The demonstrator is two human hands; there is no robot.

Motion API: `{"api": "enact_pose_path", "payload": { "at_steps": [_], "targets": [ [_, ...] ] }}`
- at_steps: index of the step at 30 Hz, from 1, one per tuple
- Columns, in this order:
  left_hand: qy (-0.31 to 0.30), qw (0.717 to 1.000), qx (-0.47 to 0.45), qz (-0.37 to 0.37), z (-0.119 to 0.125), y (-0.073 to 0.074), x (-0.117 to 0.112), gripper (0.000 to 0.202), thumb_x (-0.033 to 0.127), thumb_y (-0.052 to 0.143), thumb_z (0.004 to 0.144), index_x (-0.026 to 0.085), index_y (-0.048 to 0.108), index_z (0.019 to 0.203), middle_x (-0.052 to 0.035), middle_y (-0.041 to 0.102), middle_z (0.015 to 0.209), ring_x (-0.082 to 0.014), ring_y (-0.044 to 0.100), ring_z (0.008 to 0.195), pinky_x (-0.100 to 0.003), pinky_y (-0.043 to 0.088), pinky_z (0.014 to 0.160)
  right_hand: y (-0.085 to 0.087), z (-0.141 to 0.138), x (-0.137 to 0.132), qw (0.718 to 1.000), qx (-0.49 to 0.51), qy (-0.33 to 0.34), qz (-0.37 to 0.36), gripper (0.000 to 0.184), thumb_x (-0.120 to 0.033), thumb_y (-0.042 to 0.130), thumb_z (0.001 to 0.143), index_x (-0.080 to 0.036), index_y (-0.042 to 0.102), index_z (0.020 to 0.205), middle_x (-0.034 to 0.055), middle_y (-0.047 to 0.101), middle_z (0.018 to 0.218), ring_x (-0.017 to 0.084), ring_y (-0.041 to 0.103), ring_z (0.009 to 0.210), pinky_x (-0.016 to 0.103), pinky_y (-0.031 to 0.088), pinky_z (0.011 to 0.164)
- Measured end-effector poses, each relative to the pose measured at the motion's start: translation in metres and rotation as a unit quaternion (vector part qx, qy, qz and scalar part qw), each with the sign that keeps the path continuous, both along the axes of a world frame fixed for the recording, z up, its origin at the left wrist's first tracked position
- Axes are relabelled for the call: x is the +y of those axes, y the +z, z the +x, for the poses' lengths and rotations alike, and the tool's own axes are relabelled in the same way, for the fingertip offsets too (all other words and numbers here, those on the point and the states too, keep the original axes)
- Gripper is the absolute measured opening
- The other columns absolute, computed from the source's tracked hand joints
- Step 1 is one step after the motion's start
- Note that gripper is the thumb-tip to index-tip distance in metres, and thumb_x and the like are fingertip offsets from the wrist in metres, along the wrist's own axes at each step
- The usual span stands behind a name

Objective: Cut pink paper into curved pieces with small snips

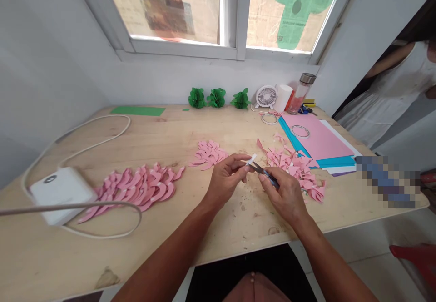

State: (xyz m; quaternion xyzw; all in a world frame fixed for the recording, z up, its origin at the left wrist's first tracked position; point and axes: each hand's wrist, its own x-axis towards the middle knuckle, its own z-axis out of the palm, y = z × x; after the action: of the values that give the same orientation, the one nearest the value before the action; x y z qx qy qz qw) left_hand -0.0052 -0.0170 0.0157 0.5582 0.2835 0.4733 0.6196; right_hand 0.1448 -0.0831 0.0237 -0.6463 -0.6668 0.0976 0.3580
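My left hand [227,175] pinches a small white strip [252,159] above the middle of the wooden table [190,129]. My right hand [284,193] is closed round small scissors [264,172], whose blades point at the strip. Curved pink paper petals lie in a long row [139,187] to the left. A smaller petal pile [208,153] sits just beyond my left hand. Pink offcuts [296,168] are heaped to the right of my hands.
A white box [61,192] with a looping cable [85,145] sits at the left. Pink, blue and white sheets [316,141] with tape rings lie at the right. Green paper balls [216,97], a small fan [266,96], a bottle [301,93] line the wall. A person stands at the far right.
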Motion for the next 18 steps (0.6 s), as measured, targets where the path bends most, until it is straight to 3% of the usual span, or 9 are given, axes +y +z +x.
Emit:
{"api": "enact_pose_path", "payload": {
  "at_steps": [18],
  "targets": [
    [-0.001,1.000,0.014,-0.013,-0.0008,0.0021,-0.0011,0.029,0.025,0.066,0.070,0.017,0.061,0.097,-0.0018,0.066,0.064,-0.0120,0.057,0.057,-0.024,0.044,0.053,-0.0031,-0.0021,0.0019,0.994,0.108,-0.006,-0.018,0.028,-0.040,0.050,0.083,-0.019,0.067,0.086,0.0033,0.065,0.074,0.015,0.058,0.063,0.025,0.046,0.055]
  ]
}}
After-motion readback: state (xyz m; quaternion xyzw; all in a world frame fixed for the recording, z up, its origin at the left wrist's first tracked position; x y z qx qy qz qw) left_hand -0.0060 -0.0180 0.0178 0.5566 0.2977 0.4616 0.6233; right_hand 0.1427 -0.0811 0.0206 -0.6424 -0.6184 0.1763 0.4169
